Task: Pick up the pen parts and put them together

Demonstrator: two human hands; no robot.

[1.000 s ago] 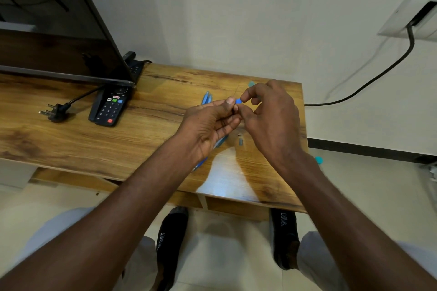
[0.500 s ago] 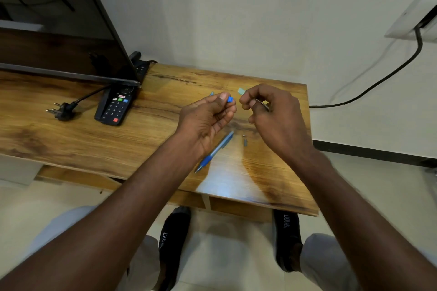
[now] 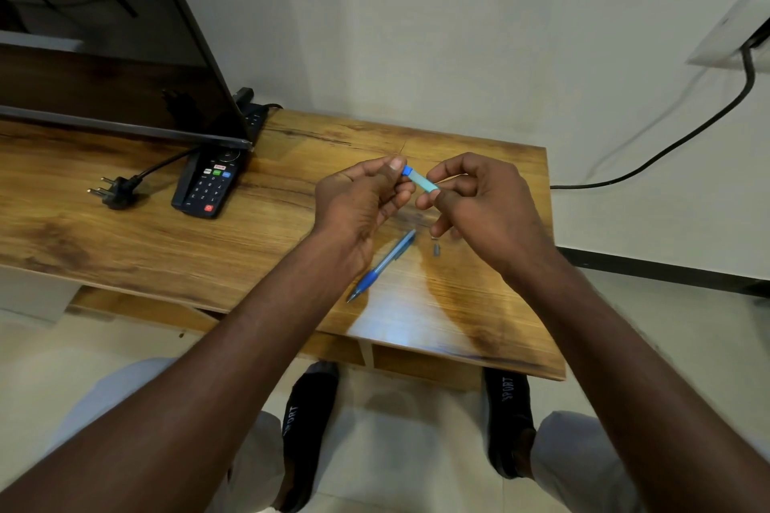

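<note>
**Fingers Holding a Pen Part: Assembly in Hand**

Fingers of the left hand (image 3: 358,200) and right hand (image 3: 479,200) are curled and pinched on a short, smooth plastic pen barrel (image 3: 421,179), held between them above the table (image 3: 166,246). Assembly is judged under way. Below the fingers, a blue pen (image 3: 381,266) and small grey piece (image 3: 436,249) are laid; fine alignment is judged necessary next.

Table (image 3: 125,246) wood-grain top, smooth, glossy sheen at its near edge; pen (image 3: 381,264) near that edge translucent blue plastic, darker rubbery-looking grip; small pale-blue tube (image 3: 421,179) with blue cap, plastic; remote (image 3: 208,187) toward the far left, matt black plastic; screen (image 3: 104,54) glossy black.
</note>
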